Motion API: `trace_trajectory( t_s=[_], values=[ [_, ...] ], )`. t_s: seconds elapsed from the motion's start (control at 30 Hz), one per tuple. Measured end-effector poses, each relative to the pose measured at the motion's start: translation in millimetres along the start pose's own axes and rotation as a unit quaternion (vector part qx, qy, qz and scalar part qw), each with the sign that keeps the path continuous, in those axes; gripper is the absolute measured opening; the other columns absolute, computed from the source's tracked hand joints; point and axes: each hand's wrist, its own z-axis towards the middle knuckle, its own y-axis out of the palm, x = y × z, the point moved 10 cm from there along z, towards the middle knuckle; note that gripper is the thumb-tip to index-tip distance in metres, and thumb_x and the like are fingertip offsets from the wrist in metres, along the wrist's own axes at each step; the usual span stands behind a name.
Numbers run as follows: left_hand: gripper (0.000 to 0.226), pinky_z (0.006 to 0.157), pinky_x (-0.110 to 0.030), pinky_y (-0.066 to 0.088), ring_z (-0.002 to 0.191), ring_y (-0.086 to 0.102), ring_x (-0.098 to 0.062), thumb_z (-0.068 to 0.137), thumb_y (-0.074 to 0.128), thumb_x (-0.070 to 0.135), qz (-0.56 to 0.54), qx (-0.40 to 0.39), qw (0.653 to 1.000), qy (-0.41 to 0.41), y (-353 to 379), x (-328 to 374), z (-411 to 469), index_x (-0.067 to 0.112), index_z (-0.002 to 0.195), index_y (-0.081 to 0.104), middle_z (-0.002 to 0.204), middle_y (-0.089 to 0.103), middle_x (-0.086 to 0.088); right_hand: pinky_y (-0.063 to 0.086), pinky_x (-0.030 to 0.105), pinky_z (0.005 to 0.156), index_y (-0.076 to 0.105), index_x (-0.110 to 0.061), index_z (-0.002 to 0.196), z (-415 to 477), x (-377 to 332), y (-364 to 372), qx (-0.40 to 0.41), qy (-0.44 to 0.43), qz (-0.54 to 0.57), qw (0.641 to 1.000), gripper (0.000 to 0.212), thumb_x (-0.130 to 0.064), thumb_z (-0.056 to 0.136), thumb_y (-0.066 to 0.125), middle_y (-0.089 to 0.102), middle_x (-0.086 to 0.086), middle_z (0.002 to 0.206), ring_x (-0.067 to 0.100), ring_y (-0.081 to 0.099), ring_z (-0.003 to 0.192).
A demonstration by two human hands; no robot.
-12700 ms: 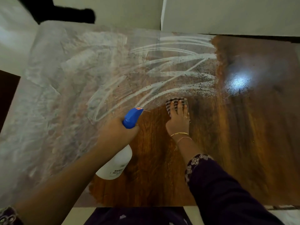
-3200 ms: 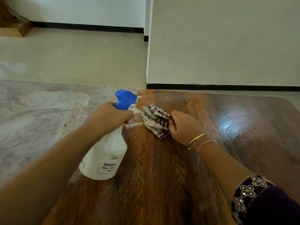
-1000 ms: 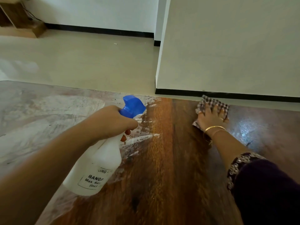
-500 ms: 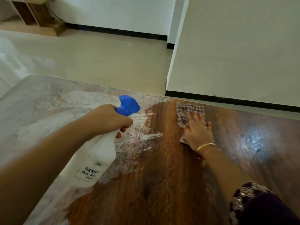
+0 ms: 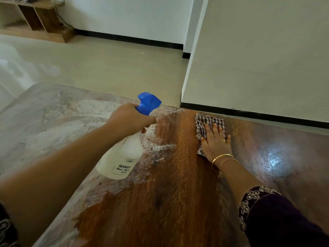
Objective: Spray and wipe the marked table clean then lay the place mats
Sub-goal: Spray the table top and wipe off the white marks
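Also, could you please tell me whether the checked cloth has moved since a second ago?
Yes. The checked cloth, pressed flat under the right hand, has slid left along the table's far edge, closer to the white residue.

Wooden shelf unit (image 5: 42,18) at far left, beige floor (image 5: 106,68), white wall (image 5: 258,59), black skirting (image 5: 249,114) along its base

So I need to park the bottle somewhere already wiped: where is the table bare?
The table is bare in the near middle, between the white residue and the right sleeve, and right of the right hand. The cloth under that hand crowds the far edge.
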Motion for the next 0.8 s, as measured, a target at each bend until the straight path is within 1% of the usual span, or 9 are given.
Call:
trace_trajectory(
  t_s=[0.1,0.23,0.3,0.47,0.53,0.63,0.7,0.77,0.8],
  values=[
    [0.022,0.051,-0.022,0.040,0.048,0.050,-0.012,0.079,0.064,0.034,0.050,0.044,0.998,0.005,-4.9,0.0,3.8,0.015,0.070,0.060,0.056,0.060,0.005,-0.005,0.049,0.116,-0.001,-0.024,0.151,1.1,0.6,0.4,0.000,-0.001,-0.005,1.000,0.057,-0.039,0.101,0.021,-0.006,0.005,0.160,0.026,-0.005,0.147],
    [0.017,0.056,-0.022,0.041,0.052,0.054,-0.010,0.080,0.066,0.034,0.002,0.042,0.999,0.019,-6.7,0.1,5.0,0.019,0.079,0.058,0.062,0.064,0.003,-0.005,0.049,0.116,-0.001,-0.024,0.151,1.2,0.8,1.3,-0.004,-0.001,-0.004,1.000,0.057,-0.039,0.101,0.020,-0.007,0.005,0.160,0.027,-0.005,0.147],
    [0.017,0.054,-0.020,0.039,0.052,0.053,-0.009,0.081,0.065,0.034,0.019,0.045,0.999,0.019,-9.6,-1.4,4.5,0.020,0.077,0.058,0.062,0.064,0.003,-0.005,0.049,0.116,-0.001,-0.024,0.151,0.9,0.8,0.9,-0.004,-0.001,-0.004,1.000,0.057,-0.039,0.101,0.021,-0.007,0.006,0.160,0.027,-0.005,0.147],
    [0.020,0.048,-0.020,0.036,0.045,0.047,-0.011,0.078,0.061,0.031,0.075,0.098,0.992,-0.016,-28.2,-15.3,-1.3,0.011,0.073,0.063,0.058,0.061,0.003,-0.005,0.049,0.116,-0.001,-0.023,0.151,0.3,-0.4,0.5,-0.005,0.004,-0.005,1.000,0.057,-0.039,0.101,0.021,-0.008,0.006,0.159,0.028,-0.006,0.147],
    [0.018,0.053,-0.023,0.043,0.051,0.054,-0.013,0.077,0.063,0.030,0.057,0.077,0.995,-0.020,-28.2,-20.4,-3.8,0.013,0.077,0.064,0.062,0.065,0.003,-0.005,0.050,0.116,-0.001,-0.023,0.151,0.2,-2.5,1.6,-0.007,0.009,0.000,1.000,0.057,-0.040,0.101,0.021,-0.009,0.006,0.159,0.028,-0.007,0.146],
    [0.018,0.070,-0.032,0.053,0.070,0.067,-0.022,0.077,0.068,0.031,0.035,0.031,0.999,-0.023,-23.4,-22.4,-10.9,0.015,0.084,0.063,0.073,0.070,-0.003,-0.005,0.050,0.116,-0.003,-0.023,0.151,0.4,-4.5,4.1,-0.013,0.016,0.002,1.000,0.058,-0.042,0.101,0.020,-0.010,0.007,0.159,0.029,-0.008,0.146],
    [0.016,0.062,-0.030,0.051,0.064,0.065,-0.023,0.076,0.066,0.028,0.066,0.033,0.997,-0.029,-27.0,-24.3,-17.5,0.013,0.073,0.064,0.068,0.068,-0.005,-0.005,0.050,0.116,-0.003,-0.022,0.151,0.2,-5.6,5.1,-0.015,0.016,-0.001,1.000,0.059,-0.042,0.101,0.020,-0.011,0.007,0.159,0.029,-0.009,0.146],
    [0.020,0.049,-0.022,0.041,0.049,0.054,-0.018,0.074,0.062,0.027,0.104,0.046,0.993,-0.044,-34.5,-29.9,-23.7,0.014,0.059,0.060,0.056,0.059,0.000,-0.004,0.050,0.116,-0.002,-0.022,0.151,-0.2,-5.2,4.3,-0.011,0.014,-0.004,1.000,0.059,-0.042,0.101,0.020,-0.010,0.007,0.159,0.030,-0.007,0.146],
    [0.022,0.048,-0.021,0.038,0.047,0.051,-0.016,0.074,0.062,0.027,0.115,0.045,0.991,-0.054,-37.0,-34.5,-26.8,0.015,0.057,0.058,0.054,0.057,0.001,-0.004,0.050,0.116,-0.002,-0.022,0.151,-0.3,-4.9,3.9,-0.011,0.013,-0.002,1.000,0.059,-0.042,0.101,0.021,-0.009,0.008,0.159,0.030,-0.007,0.146]
  ],
)
